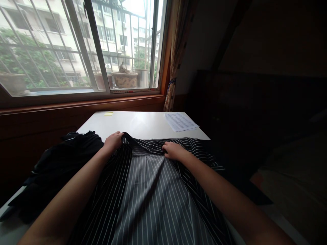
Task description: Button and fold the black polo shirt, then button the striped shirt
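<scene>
A black shirt with white stripes (pixel 150 190) lies spread over the table, its front parted so the greyer inside of the back shows. At the shirt's upper left, my left hand (pixel 113 141) is closed on the collar edge, fingertips hidden behind the cloth. My right hand (pixel 175 150) grips the fabric at the upper right of the collar, fingers curled into it. Between the two hands the collar band stretches slightly slanted. One striped sleeve spreads out beyond my right wrist.
A pile of dark clothes (pixel 63 163) lies on the left of the white table (pixel 138 124). Printed sheets (pixel 180 121) rest at its far right corner, and a yellow sticky note (pixel 108 114) at the far left. Behind stand a barred window (pixel 109 92) and a tied curtain (pixel 176 51).
</scene>
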`<state>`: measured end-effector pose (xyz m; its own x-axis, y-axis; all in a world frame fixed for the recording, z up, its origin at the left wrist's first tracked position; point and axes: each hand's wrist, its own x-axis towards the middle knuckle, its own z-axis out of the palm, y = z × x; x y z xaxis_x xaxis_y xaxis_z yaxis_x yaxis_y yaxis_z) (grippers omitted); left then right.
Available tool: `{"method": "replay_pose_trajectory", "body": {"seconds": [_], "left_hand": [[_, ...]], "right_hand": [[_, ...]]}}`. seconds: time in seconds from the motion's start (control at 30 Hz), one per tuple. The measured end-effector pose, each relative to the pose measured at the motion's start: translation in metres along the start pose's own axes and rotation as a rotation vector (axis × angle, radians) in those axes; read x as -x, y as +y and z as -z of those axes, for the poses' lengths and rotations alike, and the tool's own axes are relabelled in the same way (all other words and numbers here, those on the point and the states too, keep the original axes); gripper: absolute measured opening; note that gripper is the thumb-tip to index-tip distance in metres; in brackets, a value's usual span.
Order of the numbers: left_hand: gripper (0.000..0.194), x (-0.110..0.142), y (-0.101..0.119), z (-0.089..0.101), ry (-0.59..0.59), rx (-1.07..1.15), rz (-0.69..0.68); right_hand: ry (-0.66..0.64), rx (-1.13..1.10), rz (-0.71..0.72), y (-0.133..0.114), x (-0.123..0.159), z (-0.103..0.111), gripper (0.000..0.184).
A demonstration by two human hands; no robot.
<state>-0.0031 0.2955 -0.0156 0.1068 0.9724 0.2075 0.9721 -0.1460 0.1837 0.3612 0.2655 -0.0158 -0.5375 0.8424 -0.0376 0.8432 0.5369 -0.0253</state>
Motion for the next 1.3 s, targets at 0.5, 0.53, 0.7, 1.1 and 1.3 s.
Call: {"method": "replay_pose_trajectory", "body": {"seconds": [0.5,0.53,0.7,1.1,1.3], "left_hand": [[0.042,-0.013,-0.025,0.006,-0.064,0.528,0.137],[0.044,-0.014,-0.024,0.006,-0.066,0.562,0.166],[0.041,-0.014,-0.015,0.006,-0.039,0.688,0.22],[0.045,-0.007,-0.013,0.018,-0.054,1.102,0.25],[0.05,-0.005,-0.012,0.025,-0.145,1.202,0.291]], "right_hand": [[0.277,-0.815,-0.338,0.053,-0.013,0.009,0.023],[0.292,-0.892,-0.352,0.054,-0.012,0.009,0.024],[0.365,-1.202,-0.39,0.053,-0.011,0.008,0.018],[0.316,-1.637,-0.322,0.05,0.007,0.02,0.033],[0.513,-1.565,-0.522,0.062,-0.007,0.005,0.026]]}}
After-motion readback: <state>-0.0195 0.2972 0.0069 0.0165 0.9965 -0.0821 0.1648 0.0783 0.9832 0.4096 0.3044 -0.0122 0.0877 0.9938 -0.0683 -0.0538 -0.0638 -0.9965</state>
